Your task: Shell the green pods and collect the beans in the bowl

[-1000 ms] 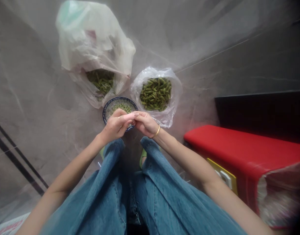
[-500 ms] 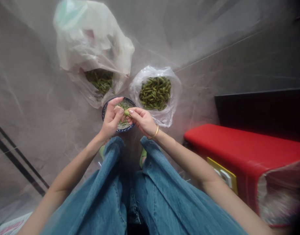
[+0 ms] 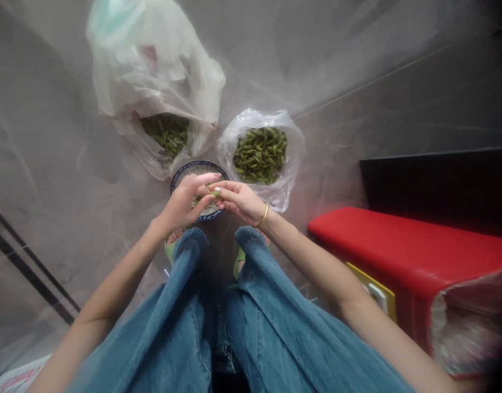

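Observation:
Over a bowl with a blue patterned rim [image 3: 181,170], my right hand [image 3: 243,203] pinches a green bean pod [image 3: 215,193] between thumb and fingers. My left hand [image 3: 185,201] faces it from the other side, thumb and fingers apart around the pod's near end. Whether a left fingertip touches the pod I cannot make out. Green bits lie in the bowl, partly hidden by my hands. Just beyond my right hand, a clear plastic bag [image 3: 292,143] stands open, full of green pods [image 3: 260,155].
A large whitish plastic bag [image 3: 152,71] with green pods or shells [image 3: 166,132] at its mouth stands beyond the bowl. To the right are a red box-like thing [image 3: 410,240] and a black panel [image 3: 435,188]. My knees and green slippers [image 3: 239,263] are close below the bowl.
My left hand has opened its pinch, its thumb and fingers spreading apart. The pod stays in my right hand, which has hardly moved.

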Action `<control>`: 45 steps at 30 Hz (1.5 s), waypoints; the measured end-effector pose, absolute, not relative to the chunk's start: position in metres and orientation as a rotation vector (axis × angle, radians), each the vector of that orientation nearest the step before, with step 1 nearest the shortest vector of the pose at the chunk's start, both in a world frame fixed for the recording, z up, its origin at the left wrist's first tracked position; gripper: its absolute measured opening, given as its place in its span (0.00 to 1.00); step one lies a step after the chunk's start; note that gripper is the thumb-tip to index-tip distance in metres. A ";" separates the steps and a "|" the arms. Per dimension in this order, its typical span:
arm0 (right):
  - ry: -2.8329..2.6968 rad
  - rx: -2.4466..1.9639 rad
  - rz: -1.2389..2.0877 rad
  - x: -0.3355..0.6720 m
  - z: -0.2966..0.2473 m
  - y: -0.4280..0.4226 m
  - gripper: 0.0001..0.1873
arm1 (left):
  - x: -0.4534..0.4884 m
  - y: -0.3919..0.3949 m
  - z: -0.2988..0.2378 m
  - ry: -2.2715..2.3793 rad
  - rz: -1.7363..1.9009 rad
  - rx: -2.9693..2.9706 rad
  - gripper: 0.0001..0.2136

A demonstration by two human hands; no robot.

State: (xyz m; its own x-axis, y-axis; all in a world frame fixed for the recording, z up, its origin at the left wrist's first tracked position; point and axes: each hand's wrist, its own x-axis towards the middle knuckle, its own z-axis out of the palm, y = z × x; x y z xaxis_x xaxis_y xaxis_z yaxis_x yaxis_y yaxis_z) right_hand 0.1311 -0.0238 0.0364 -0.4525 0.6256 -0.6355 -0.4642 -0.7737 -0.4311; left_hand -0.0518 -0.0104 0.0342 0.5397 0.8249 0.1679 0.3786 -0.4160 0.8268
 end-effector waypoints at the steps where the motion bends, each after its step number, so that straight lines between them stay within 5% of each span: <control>1: -0.241 -1.097 2.237 0.131 0.034 -0.024 0.15 | -0.051 -0.010 0.035 0.960 0.738 2.087 0.18; 9: -0.128 -1.141 2.306 0.135 0.022 -0.029 0.06 | -0.039 -0.016 0.033 0.899 0.695 2.361 0.16; 19: -0.248 -1.231 2.205 0.132 0.005 -0.034 0.16 | -0.045 -0.021 0.013 0.950 0.457 2.457 0.12; 29: -0.371 -1.292 2.100 0.118 -0.018 -0.038 0.19 | -0.049 -0.017 0.007 1.021 0.164 2.221 0.19; 45: -0.783 -1.287 1.961 0.106 -0.037 -0.038 0.23 | -0.049 -0.031 -0.002 1.225 0.240 2.157 0.20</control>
State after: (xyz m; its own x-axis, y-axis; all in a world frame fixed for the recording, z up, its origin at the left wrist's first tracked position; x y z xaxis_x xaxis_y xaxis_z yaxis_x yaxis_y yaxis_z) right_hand 0.1059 -0.0378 -0.0368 -0.3007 0.7859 -0.5404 -0.1976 -0.6057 -0.7708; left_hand -0.0489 -0.0314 -0.0021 0.5493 0.8225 -0.1475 0.7062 -0.3626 0.6081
